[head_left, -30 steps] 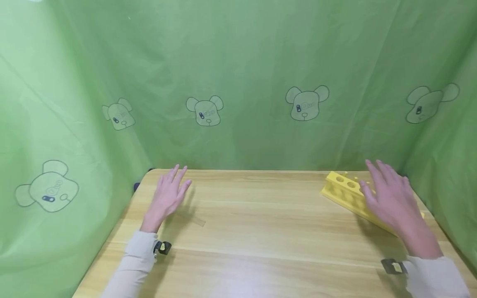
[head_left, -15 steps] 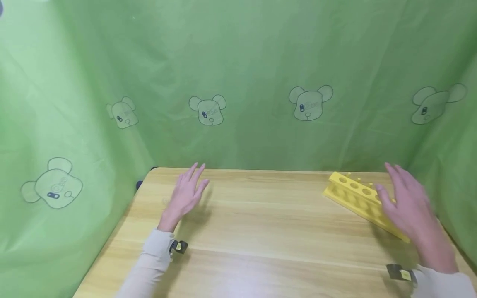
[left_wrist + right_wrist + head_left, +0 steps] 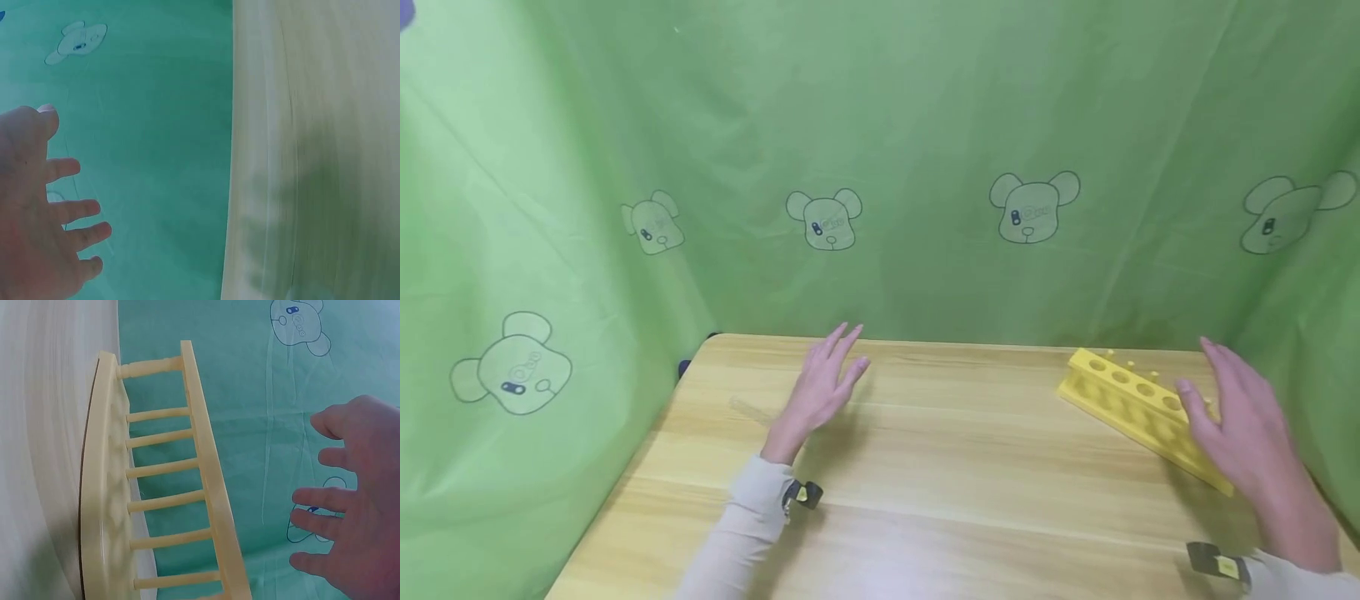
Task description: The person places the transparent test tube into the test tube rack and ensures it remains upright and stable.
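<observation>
Above the middle-left of the table, my left hand (image 3: 817, 387) hovers with its fingers spread and holds nothing; the left wrist view also shows its palm and fingers apart from everything. A clear, narrow tube-like object (image 3: 750, 411) lies on the wood behind that wrist, partly hidden and hard to make out. On the right stands a yellow test tube rack (image 3: 1120, 404), set at a slant, with a row of round holes on top and pegs behind. My right hand (image 3: 1247, 421) is over its near right end, fingers extended. The right wrist view shows a gap between the hand and the rack (image 3: 209, 469).
The wooden table (image 3: 955, 467) has its far edge against a green curtain (image 3: 917, 100) printed with bear heads. The curtain also closes in both sides. A dark strap with a small block (image 3: 805, 494) sits at each wrist.
My left hand has moved right across the table, uncovering part of the clear object. The right hand has shifted right and slightly nearer, showing more of the rack. The head view has turned slightly.
</observation>
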The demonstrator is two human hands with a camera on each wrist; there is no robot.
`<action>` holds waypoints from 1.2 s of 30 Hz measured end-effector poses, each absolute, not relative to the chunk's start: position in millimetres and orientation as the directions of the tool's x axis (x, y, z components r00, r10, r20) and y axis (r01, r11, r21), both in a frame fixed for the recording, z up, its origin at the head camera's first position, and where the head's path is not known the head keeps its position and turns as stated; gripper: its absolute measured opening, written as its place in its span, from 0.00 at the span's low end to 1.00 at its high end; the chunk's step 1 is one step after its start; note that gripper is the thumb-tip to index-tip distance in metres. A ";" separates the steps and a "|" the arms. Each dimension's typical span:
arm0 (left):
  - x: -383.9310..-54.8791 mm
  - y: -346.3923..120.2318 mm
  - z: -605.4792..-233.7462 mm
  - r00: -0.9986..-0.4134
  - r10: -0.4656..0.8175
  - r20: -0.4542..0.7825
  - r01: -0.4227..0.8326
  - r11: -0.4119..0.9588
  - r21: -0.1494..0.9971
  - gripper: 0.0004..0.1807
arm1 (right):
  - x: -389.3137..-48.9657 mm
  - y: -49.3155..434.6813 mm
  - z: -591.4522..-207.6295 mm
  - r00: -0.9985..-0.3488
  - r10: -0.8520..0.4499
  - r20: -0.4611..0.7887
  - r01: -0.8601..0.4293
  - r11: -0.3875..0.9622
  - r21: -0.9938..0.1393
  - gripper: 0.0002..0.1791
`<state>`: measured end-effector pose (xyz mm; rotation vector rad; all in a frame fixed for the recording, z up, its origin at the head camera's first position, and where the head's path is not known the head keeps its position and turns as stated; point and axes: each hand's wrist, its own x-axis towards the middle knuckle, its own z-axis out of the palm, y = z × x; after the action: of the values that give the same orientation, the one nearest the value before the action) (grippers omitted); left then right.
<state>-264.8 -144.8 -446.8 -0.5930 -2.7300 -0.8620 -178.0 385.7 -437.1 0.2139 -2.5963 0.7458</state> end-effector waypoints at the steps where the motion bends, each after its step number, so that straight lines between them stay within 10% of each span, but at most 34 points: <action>1: -264.6 -140.9 -447.2 -0.894 0.312 0.323 0.442 0.739 0.509 0.34 | -176.5 386.3 -437.0 -0.899 -0.023 0.438 -0.254 0.842 -0.476 0.38; 36: -270.2 -22.8 -456.4 -0.861 0.385 0.333 0.508 0.606 0.612 0.35 | -161.2 413.7 -447.8 -0.944 0.048 0.325 -0.125 0.863 -0.490 0.39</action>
<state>-270.2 -22.8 -456.4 -0.7470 -2.6630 -1.0942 -161.2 413.7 -447.8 0.0581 -2.7081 0.7439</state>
